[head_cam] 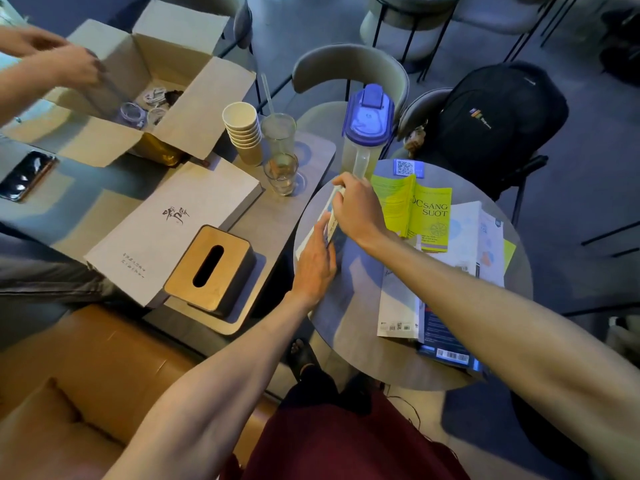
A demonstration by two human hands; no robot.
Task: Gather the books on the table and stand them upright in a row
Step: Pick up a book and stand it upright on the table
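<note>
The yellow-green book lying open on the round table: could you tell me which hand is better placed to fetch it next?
Probably the right hand. It sits just beside the yellow-green book, while the left hand is farther away, steadying the white book at the table's left edge.

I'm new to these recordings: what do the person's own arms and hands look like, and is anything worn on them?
Both forearms are bare, with no sleeve in view. The left hand and right hand show no gloves, watch or rings that I can see.
</note>
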